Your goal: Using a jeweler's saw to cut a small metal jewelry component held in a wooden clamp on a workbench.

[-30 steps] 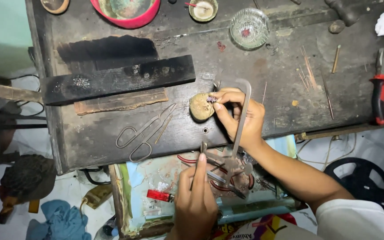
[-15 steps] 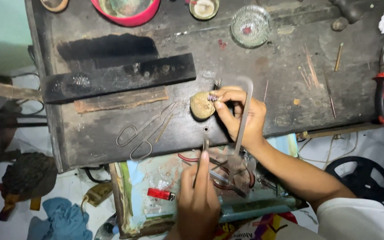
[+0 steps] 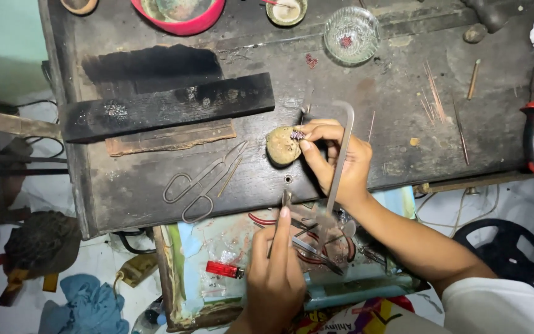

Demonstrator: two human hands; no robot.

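1. Your right hand (image 3: 335,162), mid-frame, pinches a small beaded piece (image 3: 297,134) against the tan lump (image 3: 282,146) on the table (image 3: 403,124).
2. Your left hand (image 3: 274,272), lower centre, is closed on the saw frame's (image 3: 339,162) handle.
3. You appear to be sawing; steady the piece.
4. Shears (image 3: 202,179) lie left.

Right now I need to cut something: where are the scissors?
In the head view, the scissors lie on the dark workbench, left of the tan lump, below the black block.
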